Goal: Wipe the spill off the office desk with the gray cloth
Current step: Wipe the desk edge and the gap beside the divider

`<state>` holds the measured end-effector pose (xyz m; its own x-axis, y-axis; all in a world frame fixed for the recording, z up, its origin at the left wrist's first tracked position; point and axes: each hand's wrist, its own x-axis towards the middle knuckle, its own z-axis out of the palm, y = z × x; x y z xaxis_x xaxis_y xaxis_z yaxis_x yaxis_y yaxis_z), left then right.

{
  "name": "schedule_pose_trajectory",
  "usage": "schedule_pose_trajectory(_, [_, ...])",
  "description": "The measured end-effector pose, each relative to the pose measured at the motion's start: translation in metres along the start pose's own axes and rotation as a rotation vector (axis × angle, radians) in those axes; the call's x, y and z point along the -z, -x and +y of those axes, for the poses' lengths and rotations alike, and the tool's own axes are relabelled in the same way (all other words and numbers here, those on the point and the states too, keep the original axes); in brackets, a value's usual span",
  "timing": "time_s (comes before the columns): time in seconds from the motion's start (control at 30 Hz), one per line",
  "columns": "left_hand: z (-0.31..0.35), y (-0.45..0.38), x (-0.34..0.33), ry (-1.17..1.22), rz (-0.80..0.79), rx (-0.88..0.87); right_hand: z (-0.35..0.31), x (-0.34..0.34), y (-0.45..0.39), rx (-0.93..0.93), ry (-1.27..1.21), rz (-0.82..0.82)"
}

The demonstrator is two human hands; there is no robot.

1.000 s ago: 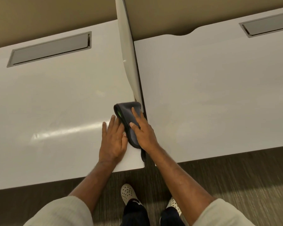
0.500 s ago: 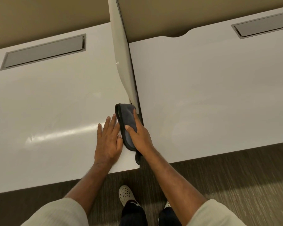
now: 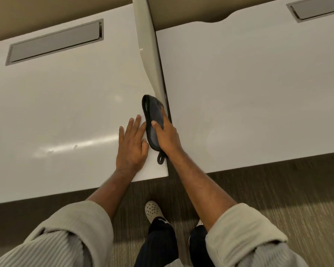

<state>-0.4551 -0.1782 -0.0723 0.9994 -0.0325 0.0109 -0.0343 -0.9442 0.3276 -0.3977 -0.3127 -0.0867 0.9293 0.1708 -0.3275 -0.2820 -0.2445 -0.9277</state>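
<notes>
The folded gray cloth (image 3: 151, 116), dark-edged with a small loop at its near end, lies on the left white desk (image 3: 66, 105) at its right edge, against the divider. My right hand (image 3: 167, 134) presses down on the cloth's right side, thumb and fingers spread over it. Flat on the desk just left of the cloth rests my left hand (image 3: 132, 146), fingers apart, holding nothing. A faint streak with small droplets (image 3: 73, 147) shows on the desk left of my left hand.
An upright cream divider panel (image 3: 148, 51) separates the left desk from a second white desk (image 3: 249, 93). Each desk has a gray cable flap (image 3: 54, 42) near its back edge. Carpet floor and my shoes lie below the front edge.
The cloth and my right hand have slid slightly along the divider, the cloth now narrower with its loop showing. My left hand stays flat beside it. The view shifted a little.
</notes>
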Motion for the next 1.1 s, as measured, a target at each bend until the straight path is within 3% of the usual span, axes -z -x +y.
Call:
schedule_pose_trajectory(0.3, [-0.005, -0.003, -0.005, -0.033, 0.019, -0.019, 0.047, 0.010, 0.112, -0.007, -0.066, -0.136])
schedule_pose_trajectory(0.67, [-0.004, -0.001, -0.005, -0.017, 0.011, -0.005, -0.006, 0.009, 0.008, -0.001, -0.001, -0.012])
schedule_pose_trajectory(0.97, [-0.006, -0.002, -0.006, -0.040, 0.032, -0.024, 0.053, 0.013, 0.117, -0.069, -0.109, -0.097])
schedule_pose_trajectory(1.1, [-0.006, -0.002, -0.007, -0.041, 0.034, -0.028, 0.047, 0.019, 0.104, -0.028, -0.069, -0.104])
